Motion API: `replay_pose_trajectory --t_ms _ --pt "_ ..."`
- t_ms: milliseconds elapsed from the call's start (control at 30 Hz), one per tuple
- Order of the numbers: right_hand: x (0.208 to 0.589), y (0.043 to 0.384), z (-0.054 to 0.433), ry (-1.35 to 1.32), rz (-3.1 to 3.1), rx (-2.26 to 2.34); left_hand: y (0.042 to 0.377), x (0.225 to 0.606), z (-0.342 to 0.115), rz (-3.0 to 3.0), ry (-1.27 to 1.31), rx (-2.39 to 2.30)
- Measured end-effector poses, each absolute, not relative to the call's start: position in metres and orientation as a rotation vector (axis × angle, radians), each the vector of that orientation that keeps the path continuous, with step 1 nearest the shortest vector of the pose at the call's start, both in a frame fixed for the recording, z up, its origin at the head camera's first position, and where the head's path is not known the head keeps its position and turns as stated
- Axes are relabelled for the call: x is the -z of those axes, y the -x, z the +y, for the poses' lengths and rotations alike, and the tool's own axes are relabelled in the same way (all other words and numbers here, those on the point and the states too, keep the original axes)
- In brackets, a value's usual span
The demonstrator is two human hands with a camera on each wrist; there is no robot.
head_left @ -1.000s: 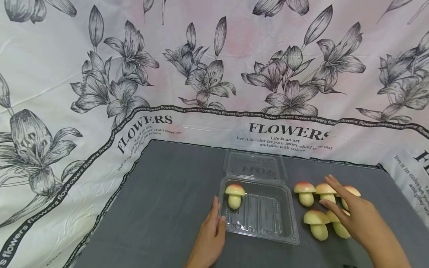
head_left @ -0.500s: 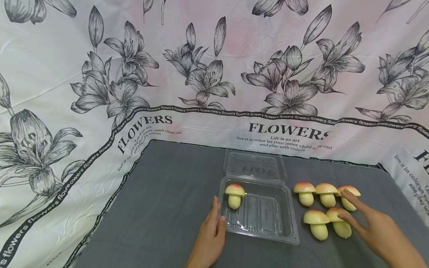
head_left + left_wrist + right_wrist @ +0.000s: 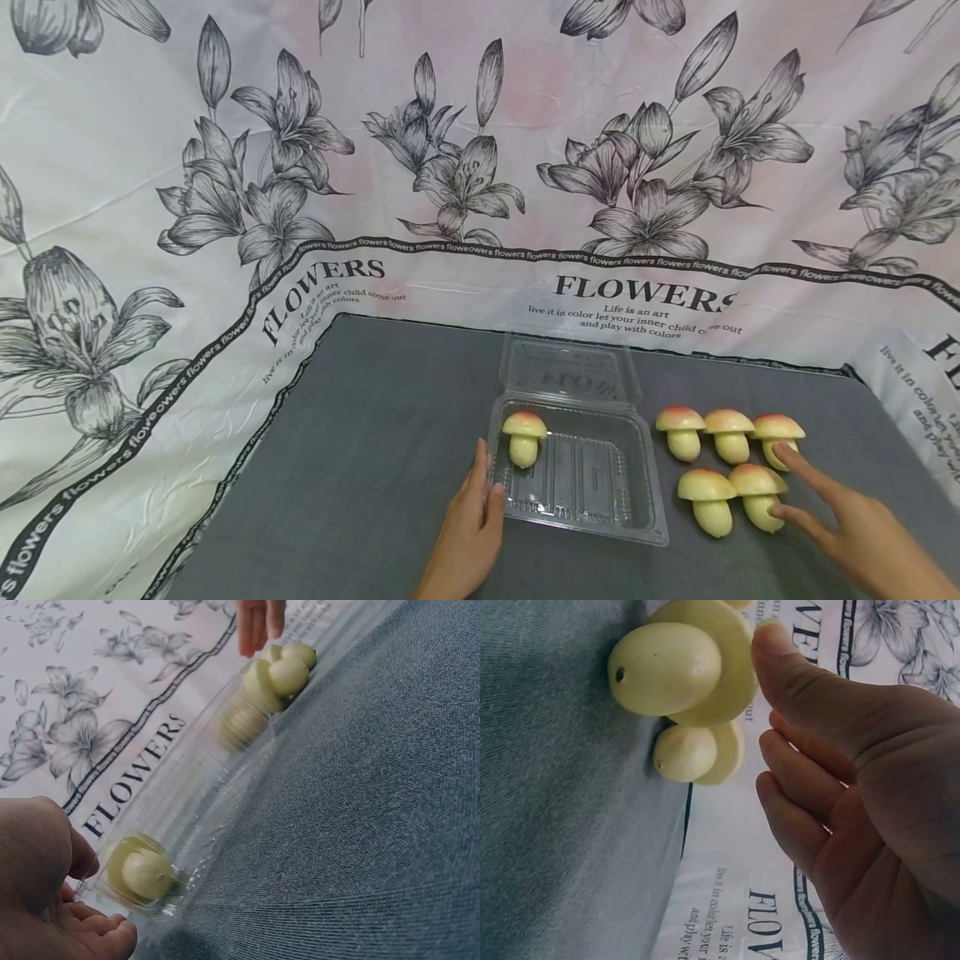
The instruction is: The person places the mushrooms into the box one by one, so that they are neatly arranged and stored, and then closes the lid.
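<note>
My left hand (image 3: 467,525) pinches the left rim of a clear plastic clamshell box (image 3: 577,527), thumb on one side and fingers on the other in the left wrist view. Its lid (image 3: 570,371) is folded back. One toy mushroom (image 3: 524,439) with a reddish cap lies inside at the left. To the right of the box lie several more mushrooms in two rows, among them a back-right one (image 3: 777,428) and a front-right one (image 3: 760,492). Over these two, my right hand (image 3: 862,525) is spread with thumb and fingers apart, holding nothing. In the right wrist view its thumb is near a mushroom stem (image 3: 664,667).
The grey table (image 3: 375,467) extends to the left of the box. Behind it and along the sides hangs a white cloth (image 3: 450,287) printed with flowers and lettering.
My right hand has drawn back to the right and towards me, uncovering mushrooms that it partly hid. The left hand and the box have stayed in place.
</note>
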State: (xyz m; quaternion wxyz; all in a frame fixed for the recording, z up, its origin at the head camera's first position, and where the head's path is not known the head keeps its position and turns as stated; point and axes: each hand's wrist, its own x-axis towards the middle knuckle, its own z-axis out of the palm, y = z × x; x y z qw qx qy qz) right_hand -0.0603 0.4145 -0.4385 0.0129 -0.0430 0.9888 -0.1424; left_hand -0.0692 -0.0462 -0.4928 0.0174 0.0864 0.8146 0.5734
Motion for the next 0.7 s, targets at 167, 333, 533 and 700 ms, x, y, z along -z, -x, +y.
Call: replay_pose_trajectory --t_ms 167,333,533,700 --pt "0.445 0.057 0.418 0.157 3.077 0.465 0.069 0.492 -0.046 2.542 -0.266 -1.771" --pt "0.450 0.057 0.418 0.173 3.060 0.490 0.069 0.491 -0.046 2.553 -0.263 -1.769" --pt "0.454 0.058 0.416 0.171 3.010 0.491 0.068 0.490 -0.046 2.549 -0.262 -1.765" --pt "0.456 0.057 0.414 0.192 3.022 0.507 0.068 0.491 -0.046 2.562 -0.263 -1.758"
